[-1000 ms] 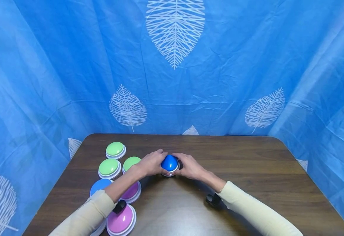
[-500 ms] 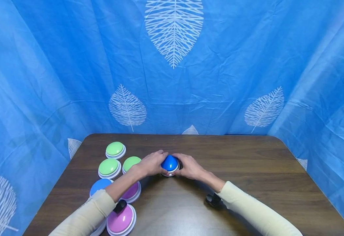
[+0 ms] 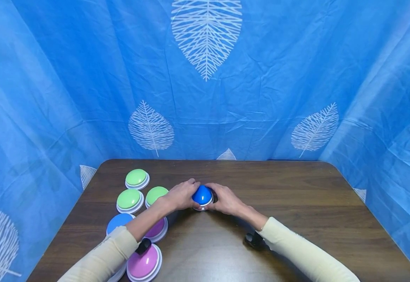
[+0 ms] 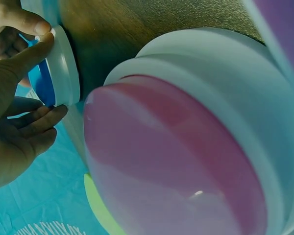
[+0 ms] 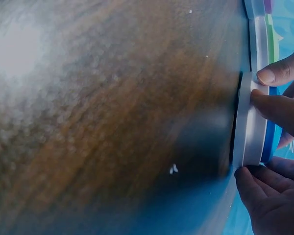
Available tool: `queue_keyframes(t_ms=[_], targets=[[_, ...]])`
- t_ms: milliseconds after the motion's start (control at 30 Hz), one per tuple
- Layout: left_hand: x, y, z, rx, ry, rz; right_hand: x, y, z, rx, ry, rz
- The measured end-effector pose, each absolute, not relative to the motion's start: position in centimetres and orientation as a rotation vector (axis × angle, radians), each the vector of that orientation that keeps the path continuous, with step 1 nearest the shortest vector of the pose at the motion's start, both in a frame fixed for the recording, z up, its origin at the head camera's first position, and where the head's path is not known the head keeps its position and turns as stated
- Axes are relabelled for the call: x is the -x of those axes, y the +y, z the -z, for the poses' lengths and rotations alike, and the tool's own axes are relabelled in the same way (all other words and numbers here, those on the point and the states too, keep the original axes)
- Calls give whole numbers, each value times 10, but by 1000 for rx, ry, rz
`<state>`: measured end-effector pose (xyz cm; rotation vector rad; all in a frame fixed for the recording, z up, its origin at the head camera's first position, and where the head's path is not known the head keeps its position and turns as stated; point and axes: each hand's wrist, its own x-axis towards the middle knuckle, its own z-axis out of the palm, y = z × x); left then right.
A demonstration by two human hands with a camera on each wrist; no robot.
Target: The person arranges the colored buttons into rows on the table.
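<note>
A blue domed push button [image 3: 202, 195] on a white round base sits at the middle of the table, between both hands. My left hand [image 3: 182, 194] grips its left side, and my right hand [image 3: 227, 199] grips its right side. In the left wrist view, the left thumb presses the white base [image 4: 66, 66] while the left fingertips curl at its far edge. The right wrist view has both thumbs side by side on the near face of the base [image 5: 250, 122], with right fingertips [image 5: 245, 178] at its rim.
Left of the hands stand green buttons [image 3: 136, 178], a blue button [image 3: 118, 222], a purple button [image 3: 157, 229] and a pink button [image 3: 143, 264], partly under the left forearm. Another white base shows beside the pink one. A blue leaf-print curtain [image 3: 261, 98] hangs behind the brown table [image 3: 279, 180].
</note>
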<state>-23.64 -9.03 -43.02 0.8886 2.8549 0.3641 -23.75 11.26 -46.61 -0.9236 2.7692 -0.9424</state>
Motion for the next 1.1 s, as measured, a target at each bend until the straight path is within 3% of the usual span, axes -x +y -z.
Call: queue_keyframes(t_ms=[667,1100], targets=[[235,-100,427,-878,2862,-432,235,111,461,921,2744,960],[234,-133,412,-745,2885,-397,239,78,448,937,2747,882]])
